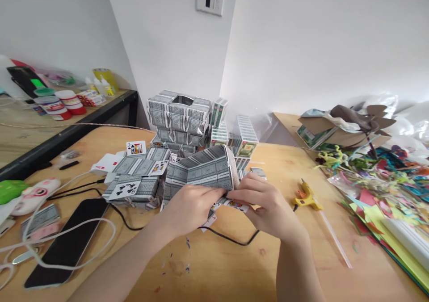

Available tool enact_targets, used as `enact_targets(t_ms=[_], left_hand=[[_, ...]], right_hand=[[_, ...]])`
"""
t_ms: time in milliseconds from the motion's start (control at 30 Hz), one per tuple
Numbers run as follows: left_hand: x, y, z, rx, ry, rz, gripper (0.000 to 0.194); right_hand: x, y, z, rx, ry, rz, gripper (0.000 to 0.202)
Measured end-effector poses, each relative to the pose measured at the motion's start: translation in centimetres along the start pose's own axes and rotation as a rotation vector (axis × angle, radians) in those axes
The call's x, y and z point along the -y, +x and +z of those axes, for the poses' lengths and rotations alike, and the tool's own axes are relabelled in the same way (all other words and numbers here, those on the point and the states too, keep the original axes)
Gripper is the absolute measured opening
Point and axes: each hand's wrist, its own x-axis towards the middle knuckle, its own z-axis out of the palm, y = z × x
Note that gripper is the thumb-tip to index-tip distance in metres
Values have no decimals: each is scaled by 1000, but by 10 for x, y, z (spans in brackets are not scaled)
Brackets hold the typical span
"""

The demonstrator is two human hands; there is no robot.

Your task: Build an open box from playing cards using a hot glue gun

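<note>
Lying near the left edge of the bench (234,273) is a black phone (69,244), its far end leaning right. Next comes a pile of cards (144,186). The left hand (192,203) has its grip closed on the near side of the card box (209,172); its thumb is hidden. The card box is mid-bench, its long way running left to right, the right end tipped higher. The right hand (270,203) pinches its near right corner, with almost no gap. Toward the right edge lies a yellow glue gun (309,199).
</note>
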Motion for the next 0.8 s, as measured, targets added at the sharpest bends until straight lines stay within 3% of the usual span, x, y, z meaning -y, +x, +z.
enact_targets(t_ms=[367,800], left_hand=[[2,1,-2,-52,62,33,23],[2,0,-4,-171,116,8,29]], right_hand=[[5,1,7,52,-120,87,18],[2,2,12,-162,-90,21,16]])
